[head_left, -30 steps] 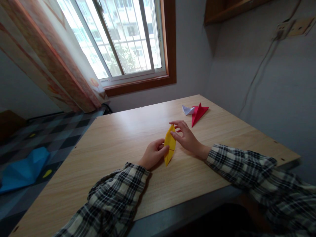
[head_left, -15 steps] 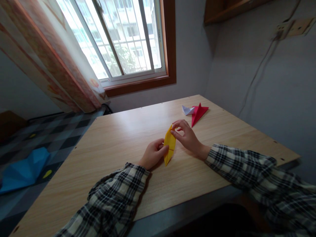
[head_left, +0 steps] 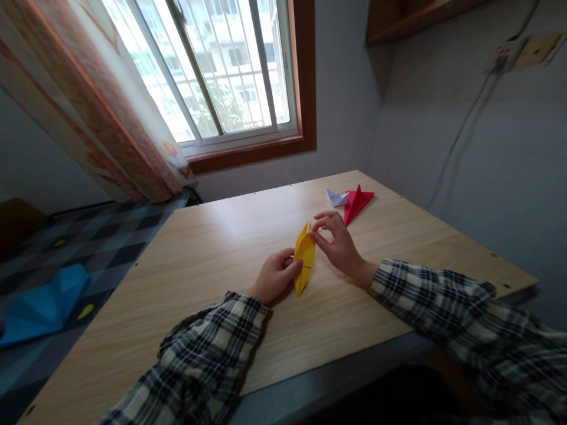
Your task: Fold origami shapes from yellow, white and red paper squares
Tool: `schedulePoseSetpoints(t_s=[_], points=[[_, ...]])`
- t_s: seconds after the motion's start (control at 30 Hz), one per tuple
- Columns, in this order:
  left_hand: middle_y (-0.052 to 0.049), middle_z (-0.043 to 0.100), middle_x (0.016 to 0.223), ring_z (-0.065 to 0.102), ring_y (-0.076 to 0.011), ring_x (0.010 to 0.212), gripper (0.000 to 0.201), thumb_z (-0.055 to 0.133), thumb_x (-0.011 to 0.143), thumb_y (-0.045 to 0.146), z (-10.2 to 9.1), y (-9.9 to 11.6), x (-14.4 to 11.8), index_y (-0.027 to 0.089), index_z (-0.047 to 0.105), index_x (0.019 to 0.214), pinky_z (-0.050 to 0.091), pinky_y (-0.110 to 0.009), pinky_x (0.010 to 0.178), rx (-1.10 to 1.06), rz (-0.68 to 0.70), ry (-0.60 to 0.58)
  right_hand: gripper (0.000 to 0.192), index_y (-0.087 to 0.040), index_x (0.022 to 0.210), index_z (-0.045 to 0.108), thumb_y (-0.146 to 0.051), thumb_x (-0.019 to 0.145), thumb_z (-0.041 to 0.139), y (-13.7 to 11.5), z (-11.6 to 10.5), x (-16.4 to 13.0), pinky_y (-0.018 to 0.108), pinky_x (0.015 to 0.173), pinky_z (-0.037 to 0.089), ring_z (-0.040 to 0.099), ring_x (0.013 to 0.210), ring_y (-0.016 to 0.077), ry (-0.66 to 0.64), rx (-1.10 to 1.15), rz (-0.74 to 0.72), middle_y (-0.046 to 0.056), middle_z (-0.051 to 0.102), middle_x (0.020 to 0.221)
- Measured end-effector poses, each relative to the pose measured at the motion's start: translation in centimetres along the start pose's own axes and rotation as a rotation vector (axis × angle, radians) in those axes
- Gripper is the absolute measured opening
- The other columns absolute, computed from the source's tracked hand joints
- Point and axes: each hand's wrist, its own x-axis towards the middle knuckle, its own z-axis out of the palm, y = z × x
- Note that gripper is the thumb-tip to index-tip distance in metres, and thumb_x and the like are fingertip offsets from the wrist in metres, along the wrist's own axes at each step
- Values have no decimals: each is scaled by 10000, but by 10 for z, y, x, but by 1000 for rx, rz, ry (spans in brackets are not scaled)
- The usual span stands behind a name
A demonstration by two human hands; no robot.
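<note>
Plaid sleeves up front, then the left hand [head_left: 274, 276] pressing the near half of the yellow paper [head_left: 305, 260] onto the worktop [head_left: 212, 248]. Right hand [head_left: 339, 245] pinches its far tip; long axis runs away from them. Red paper [head_left: 355, 202] beyond.
</note>
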Motion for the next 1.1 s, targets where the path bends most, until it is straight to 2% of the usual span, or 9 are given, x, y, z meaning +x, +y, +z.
schedulePoseSetpoints(t_s=[0.1, 0.27, 0.43, 0.6, 0.77, 0.93, 1.1], points=[[31, 522, 652, 457, -127, 591, 302, 589, 826, 417, -1, 0, 1, 135, 656, 911, 353, -244, 546, 34, 3, 36, 90, -252, 896, 574, -325, 945, 592, -1, 0, -1, 442, 907, 493, 594, 1020, 235, -32, 36, -17, 54, 629, 1013], [29, 533, 651, 464, -127, 588, 317, 586, 852, 425, -2, -5, 2, 135, 662, 955, 355, -247, 551, 44, 13, 78, 114, -252, 930, 556, -353, 937, 608, -2, 1, -4, 415, 823, 500, 606, 868, 216, -90, 75, 5, 28, 630, 884], [14, 572, 682, 488, -129, 600, 340, 606, 859, 449, -1, -9, 2, 134, 657, 979, 374, -251, 563, -14, 19, 91, 276, -270, 1076, 565, -386, 869, 705, 2, 4, -7, 409, 833, 501, 599, 913, 221, -187, 92, -11, 39, 642, 992], [-1, 613, 710, 559, -162, 677, 353, 630, 848, 432, -2, -8, 4, 135, 664, 1035, 417, -267, 601, -70, 18, 128, 191, -249, 1009, 609, -363, 880, 691, 9, 6, -9, 373, 763, 487, 576, 821, 199, -254, 42, -16, 21, 633, 897], [-22, 664, 775, 606, -191, 764, 363, 651, 833, 413, -2, -7, 5, 132, 674, 1062, 454, -284, 655, -130, 20, 157, 43, -246, 935, 671, -241, 895, 659, 8, 5, -7, 391, 822, 489, 586, 882, 204, -295, 31, -61, 22, 642, 889], [-60, 703, 903, 612, -176, 788, 348, 671, 826, 395, -1, -11, 6, 122, 679, 1043, 469, -285, 698, -238, 12, 166, 233, -276, 1004, 735, -114, 874, 631, 7, 3, -6, 402, 854, 496, 591, 929, 201, -310, 70, -76, 25, 623, 926], [-70, 704, 928, 608, -185, 824, 299, 649, 812, 346, 0, -18, 10, 131, 698, 1015, 474, -297, 745, -340, -20, 165, 262, -318, 1011, 763, -130, 896, 621, 8, 4, -7, 399, 860, 511, 582, 940, 197, -318, 113, -60, 29, 592, 950]])
